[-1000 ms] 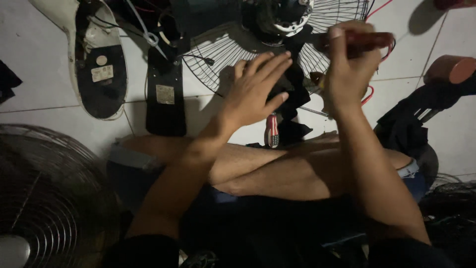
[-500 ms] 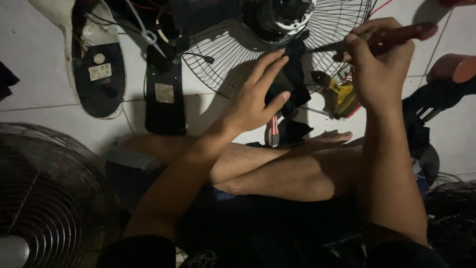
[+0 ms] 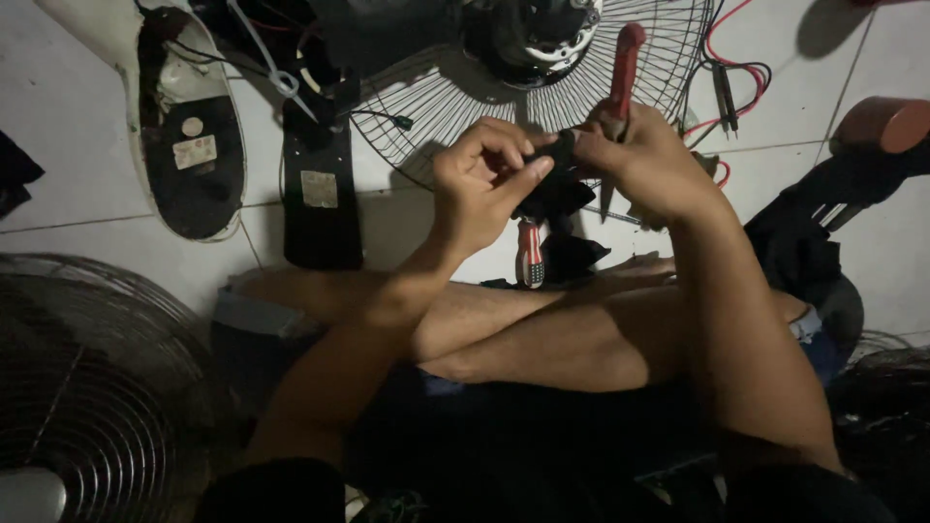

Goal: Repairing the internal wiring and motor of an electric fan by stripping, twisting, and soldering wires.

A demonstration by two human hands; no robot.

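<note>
Small black part (image 3: 554, 189) pinched in left hand (image 3: 484, 184) just below fan grille (image 3: 436, 107); right hand (image 3: 644, 160) grips red-handled screwdriver (image 3: 623, 68) beside part. Step: working fastener, likely. Next needs tip seated square, part steady.

The screwdriver (image 3: 623, 70) at upper centre has a glossy red plastic handle, and the small part (image 3: 554, 186) pinched just below it looks like matt black plastic. Behind them the fan guard (image 3: 426, 116) is thin bright metal wire around a shiny motor housing (image 3: 531, 34), while a second wire grille (image 3: 87, 387) at lower left looks duller and dusty. The floor (image 3: 58, 107) is smooth, pale, faintly glossy tile, and the fan base (image 3: 184, 126) at upper left is off-white plastic with a matt black underside bearing a paper label.
</note>
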